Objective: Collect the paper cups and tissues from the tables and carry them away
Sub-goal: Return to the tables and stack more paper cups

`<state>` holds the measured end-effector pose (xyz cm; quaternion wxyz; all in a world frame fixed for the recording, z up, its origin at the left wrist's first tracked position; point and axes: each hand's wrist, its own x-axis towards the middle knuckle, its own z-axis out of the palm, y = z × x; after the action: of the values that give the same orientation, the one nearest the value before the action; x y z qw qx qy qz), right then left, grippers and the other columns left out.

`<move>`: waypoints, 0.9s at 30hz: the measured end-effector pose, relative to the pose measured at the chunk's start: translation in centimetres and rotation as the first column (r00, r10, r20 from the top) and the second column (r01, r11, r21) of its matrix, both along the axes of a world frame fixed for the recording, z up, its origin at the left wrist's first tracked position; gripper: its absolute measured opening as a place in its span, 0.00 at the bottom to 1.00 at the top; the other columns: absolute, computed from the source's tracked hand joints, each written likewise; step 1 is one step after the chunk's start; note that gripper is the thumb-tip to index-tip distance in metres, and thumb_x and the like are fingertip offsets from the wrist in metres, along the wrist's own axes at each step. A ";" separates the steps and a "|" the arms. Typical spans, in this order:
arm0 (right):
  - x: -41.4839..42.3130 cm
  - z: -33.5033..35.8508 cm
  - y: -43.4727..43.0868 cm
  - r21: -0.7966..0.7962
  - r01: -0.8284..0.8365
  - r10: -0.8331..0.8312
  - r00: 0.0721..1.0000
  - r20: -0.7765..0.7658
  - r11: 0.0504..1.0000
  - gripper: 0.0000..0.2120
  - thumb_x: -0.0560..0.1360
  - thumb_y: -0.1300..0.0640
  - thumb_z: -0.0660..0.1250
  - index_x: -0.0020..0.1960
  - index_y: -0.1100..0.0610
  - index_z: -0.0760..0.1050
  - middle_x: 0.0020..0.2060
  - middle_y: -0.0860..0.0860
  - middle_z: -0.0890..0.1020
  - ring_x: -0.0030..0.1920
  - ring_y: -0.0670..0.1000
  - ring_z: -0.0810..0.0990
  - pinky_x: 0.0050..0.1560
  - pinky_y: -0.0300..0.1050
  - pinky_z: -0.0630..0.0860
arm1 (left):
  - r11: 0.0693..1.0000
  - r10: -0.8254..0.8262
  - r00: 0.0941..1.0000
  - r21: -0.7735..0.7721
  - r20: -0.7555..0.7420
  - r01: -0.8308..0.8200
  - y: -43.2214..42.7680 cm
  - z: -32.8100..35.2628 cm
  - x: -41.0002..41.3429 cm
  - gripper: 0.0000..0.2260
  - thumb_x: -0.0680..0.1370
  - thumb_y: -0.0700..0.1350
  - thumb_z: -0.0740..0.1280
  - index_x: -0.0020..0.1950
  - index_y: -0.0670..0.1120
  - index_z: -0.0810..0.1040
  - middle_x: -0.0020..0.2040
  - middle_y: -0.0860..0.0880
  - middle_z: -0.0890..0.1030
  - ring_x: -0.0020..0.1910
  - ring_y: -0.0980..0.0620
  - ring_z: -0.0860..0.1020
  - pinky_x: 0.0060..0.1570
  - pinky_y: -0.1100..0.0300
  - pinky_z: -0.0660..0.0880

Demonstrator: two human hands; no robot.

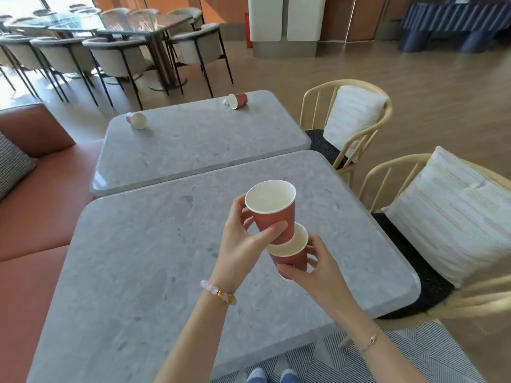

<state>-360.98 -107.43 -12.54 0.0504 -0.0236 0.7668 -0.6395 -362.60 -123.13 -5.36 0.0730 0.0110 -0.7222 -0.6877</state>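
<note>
**Nest the two cups squarely before you reach for the rest**

Head view. Your left hand [240, 244] pinches the upper red paper cup with a white lining [272, 211] by its wall, thumb on the near side and fingers behind. Your right hand [312, 269] curls round the lower red paper cup [293, 252], at about 5 o'clock from the upper one. Both cups hang above the near grey stone-look counter [138, 272], right of its middle. The upper cup's base meets the lower cup's mouth at a tilt and seems partly inside.

To finish the stack well, bring the two cups into line first, then press the upper one straight down. Grip lightly, since paper walls will likely buckle. Once they seat, let one hand go so it is free.

On the far grey counter [193, 150], at 12 o'clock, two more cups lie on their sides. The tipped pale-mouthed cup [137, 120] is at its 10 o'clock corner. The tipped red cup [238, 100] is near 1 o'clock, with a small white scrap [226, 101] touching it. That is probably a tissue, though too small to be sure.
</note>
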 end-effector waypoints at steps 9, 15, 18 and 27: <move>-0.6 0.7 -1.3 -0.054 0.047 -0.048 0.999 -0.013 0.997 0.27 0.60 0.46 0.78 0.56 0.40 0.72 0.51 0.40 0.80 0.52 0.38 0.79 0.47 0.26 0.73 | 0.986 -0.103 0.991 -0.126 0.083 0.112 0.1 -1.1 0.3 0.27 0.61 0.54 0.74 0.58 0.56 0.72 0.57 0.59 0.77 0.61 0.60 0.72 0.66 0.55 0.67; -0.6 0.9 -1.9 -0.057 0.066 -0.067 0.997 -0.028 0.996 0.25 0.61 0.48 0.78 0.54 0.40 0.72 0.51 0.39 0.80 0.53 0.36 0.77 0.47 0.26 0.72 | 0.973 -0.138 0.980 -0.167 0.146 0.162 -0.5 -1.9 0.8 0.26 0.65 0.51 0.75 0.61 0.52 0.71 0.62 0.54 0.74 0.63 0.60 0.70 0.68 0.54 0.64; -0.6 0.6 -1.9 -0.060 0.076 -0.078 0.996 -0.032 0.995 0.25 0.62 0.49 0.79 0.54 0.38 0.71 0.51 0.38 0.80 0.52 0.34 0.77 0.46 0.27 0.73 | 0.965 -0.156 0.977 -0.190 0.146 0.182 -1.1 -2.3 1.0 0.27 0.68 0.47 0.76 0.63 0.51 0.70 0.63 0.55 0.73 0.65 0.61 0.69 0.69 0.54 0.64; -1.2 0.9 -1.7 -0.044 0.132 -0.134 0.989 -0.068 0.990 0.27 0.62 0.48 0.79 0.55 0.38 0.71 0.53 0.39 0.79 0.52 0.34 0.77 0.47 0.24 0.72 | 0.912 -0.156 0.988 -0.381 0.022 0.153 -2.9 -2.2 1.2 0.25 0.73 0.49 0.71 0.68 0.51 0.68 0.65 0.57 0.72 0.64 0.62 0.69 0.62 0.64 0.66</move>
<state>-362.17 -109.11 -11.64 -0.0202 0.0040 0.7554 -0.6550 -361.44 -126.01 -7.53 0.0222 -0.0634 -0.8406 -0.5375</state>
